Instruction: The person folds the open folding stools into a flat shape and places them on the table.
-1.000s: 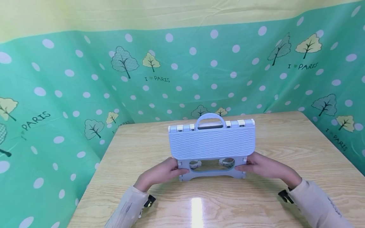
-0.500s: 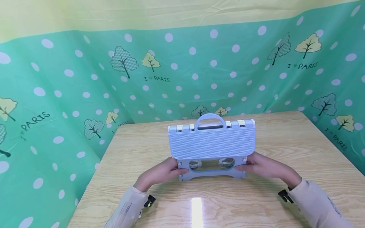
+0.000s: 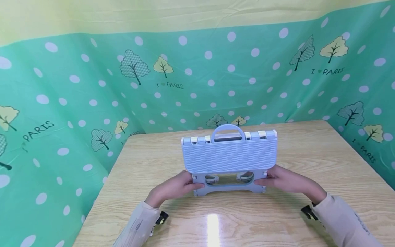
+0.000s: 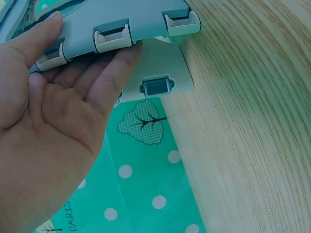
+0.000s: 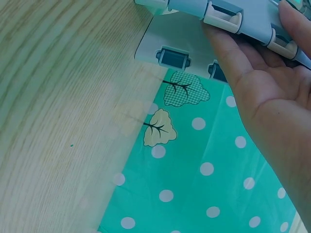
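A light-blue plastic folding stool (image 3: 229,156) is partly unfolded over the table, its ridged top panel slanting toward me and a curved carry handle (image 3: 228,127) standing up at the far edge. My left hand (image 3: 177,187) grips the left end of the lower leg panel (image 3: 229,188), thumb in front and fingers behind. At the right end my right hand (image 3: 284,178) holds the same panel in a mirrored way. White hinge pieces (image 4: 112,39) line the panel's edge beside my left fingers in the left wrist view. In the right wrist view, similar hinges (image 5: 222,18) sit above my right fingers.
The stool is over a light wood-grain table (image 3: 148,151). Behind and at both sides hangs a green curtain (image 3: 185,92) with white dots and printed trees. Dark wrist straps (image 3: 162,217) show at both sleeves.
The top panel and handle have tipped very slightly toward me. Both hands keep the same place and hold.
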Action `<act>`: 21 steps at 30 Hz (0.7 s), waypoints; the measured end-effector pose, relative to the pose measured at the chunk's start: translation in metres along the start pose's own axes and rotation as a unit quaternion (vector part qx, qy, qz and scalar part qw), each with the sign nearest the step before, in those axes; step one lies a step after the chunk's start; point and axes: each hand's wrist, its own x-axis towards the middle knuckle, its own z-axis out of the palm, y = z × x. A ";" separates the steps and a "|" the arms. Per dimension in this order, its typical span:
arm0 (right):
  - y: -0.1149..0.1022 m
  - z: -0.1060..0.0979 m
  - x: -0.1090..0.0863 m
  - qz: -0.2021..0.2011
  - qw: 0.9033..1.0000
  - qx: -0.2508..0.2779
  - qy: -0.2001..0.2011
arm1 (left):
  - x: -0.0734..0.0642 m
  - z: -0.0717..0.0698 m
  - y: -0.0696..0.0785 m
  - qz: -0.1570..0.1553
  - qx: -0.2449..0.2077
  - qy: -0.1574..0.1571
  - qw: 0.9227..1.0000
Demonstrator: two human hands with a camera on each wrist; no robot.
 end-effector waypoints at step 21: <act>0.000 -0.001 -0.001 0.001 1.000 0.000 -0.005 | 0.001 0.000 -0.001 0.003 0.007 0.004 1.000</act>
